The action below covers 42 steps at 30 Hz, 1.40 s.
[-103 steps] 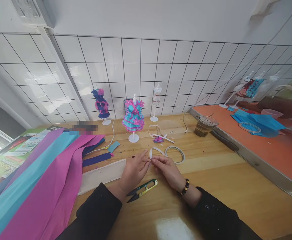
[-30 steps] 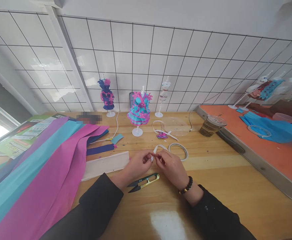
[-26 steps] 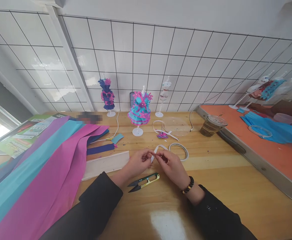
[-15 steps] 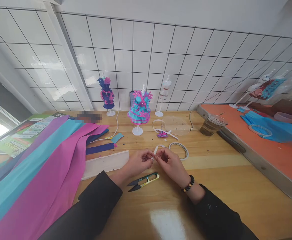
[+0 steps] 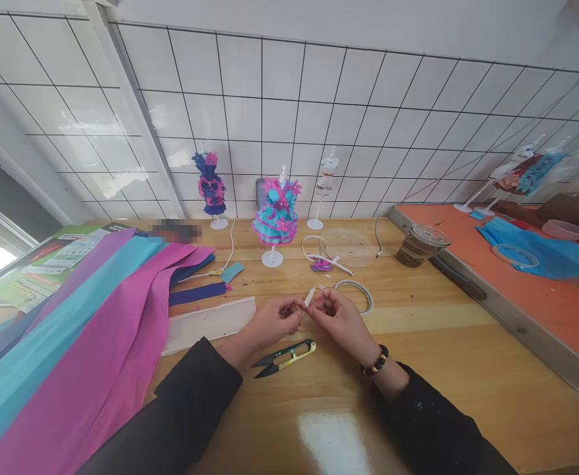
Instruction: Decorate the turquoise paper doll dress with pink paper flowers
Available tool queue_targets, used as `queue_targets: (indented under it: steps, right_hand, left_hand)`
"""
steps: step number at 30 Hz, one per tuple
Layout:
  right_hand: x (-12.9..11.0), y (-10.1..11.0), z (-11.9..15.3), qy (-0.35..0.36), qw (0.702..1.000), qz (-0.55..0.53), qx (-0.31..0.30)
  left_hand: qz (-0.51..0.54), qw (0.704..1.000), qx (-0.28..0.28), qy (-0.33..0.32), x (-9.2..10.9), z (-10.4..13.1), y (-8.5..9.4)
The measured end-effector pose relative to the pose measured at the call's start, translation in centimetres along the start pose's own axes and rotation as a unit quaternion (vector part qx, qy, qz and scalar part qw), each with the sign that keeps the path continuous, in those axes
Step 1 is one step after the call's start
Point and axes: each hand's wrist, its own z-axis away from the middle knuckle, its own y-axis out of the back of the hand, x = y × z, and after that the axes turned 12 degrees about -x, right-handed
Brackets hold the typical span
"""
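Observation:
Between my two hands is a short strip of white tape [image 5: 309,296], its upper end pointing away from me. My left hand [image 5: 276,321] is closed, thumb and forefinger pinching the strip's near end. My right hand [image 5: 337,321] is closed too, its fingertips pinching the same strip from the other side. Just beyond the right hand a roll of white tape [image 5: 367,298] lies flat, partly covered by that hand. Thread snips [image 5: 285,359] rest on the table below the hands, blades toward the left. A pale white strip of material [image 5: 204,326] lies left of my left hand.
Crepe paper sheets [image 5: 96,343] in pink, blue and purple cover the left side. A doll stand in a turquoise and pink paper dress [image 5: 275,221] stands behind the hands. A cup of dark liquid [image 5: 422,247] stands at right, near an orange surface [image 5: 541,303].
My right hand has shifted slightly to the right, its fingers still at the strip. The left hand stays almost in place.

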Motion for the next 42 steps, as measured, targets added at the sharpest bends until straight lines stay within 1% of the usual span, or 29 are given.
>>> queue_targets:
  steps: [4,9,12,14,16,17,19,21,23,25,28,32,34,36,40,42]
  right_hand:
    - [0.2,0.2,-0.3,-0.017,0.998,-0.057,-0.026]
    - [0.1,0.3,-0.2,-0.027,0.995,-0.081,-0.046]
    - [-0.2,0.7,-0.1,-0.039,0.992,-0.109,-0.059]
    - [-0.4,1.0,0.0,-0.037,0.992,-0.113,-0.047]
    - [-0.7,1.1,0.2,-0.020,0.996,-0.073,-0.041]
    - [-0.9,1.1,0.3,-0.010,0.998,-0.037,-0.049]
    - [-1.2,0.7,0.8,0.008,0.994,0.051,-0.092]
    - [-1.5,0.1,1.2,0.041,0.977,0.144,-0.152]
    - [-1.5,-0.5,1.5,0.099,0.947,0.228,-0.202]
    - [-1.5,-0.9,1.7,0.145,0.916,0.295,-0.230]
    - [-1.5,-1.4,1.7,0.160,0.888,0.359,-0.239]
    - [-1.7,-1.9,1.7,0.169,0.869,0.402,-0.233]
    - [-1.8,-1.8,1.8,0.164,0.872,0.394,-0.240]
    - [-2.0,-1.5,1.8,0.142,0.889,0.353,-0.253]
    - [-2.4,0.3,1.8,0.053,0.936,0.200,-0.286]
    - [-2.5,1.2,1.8,0.014,0.951,0.127,-0.282]
  left_hand:
    - [0.001,1.000,0.006,0.005,-0.3,-0.1,-0.1]
    - [0.002,1.000,0.012,0.010,-0.9,-0.3,-0.2]
    - [0.034,0.999,0.014,0.017,-0.9,-0.4,-0.1]
    - [0.068,0.997,0.018,0.025,-0.5,-0.4,0.0]
    - [0.099,0.995,0.015,0.022,0.0,-0.3,0.2]
    - [0.113,0.993,0.012,0.020,0.3,-0.2,0.3]
    - [0.138,0.990,0.009,0.018,0.7,-0.1,0.5]
    - [0.163,0.986,0.009,0.022,0.9,0.1,0.6]
    - [0.190,0.981,0.017,0.019,0.9,0.2,0.8]
    - [0.212,0.977,0.032,0.010,0.8,0.2,0.9]
    - [0.210,0.976,0.051,-0.008,0.8,0.1,1.1]
    - [0.180,0.982,0.059,-0.022,0.9,0.0,1.2]
    - [0.175,0.982,0.062,-0.030,0.9,0.0,1.2]
    - [0.171,0.982,0.066,-0.038,0.7,0.0,1.3]
    - [0.177,0.980,0.078,-0.045,0.3,-0.1,1.6]
    - [0.184,0.978,0.085,-0.044,0.1,-0.2,1.7]
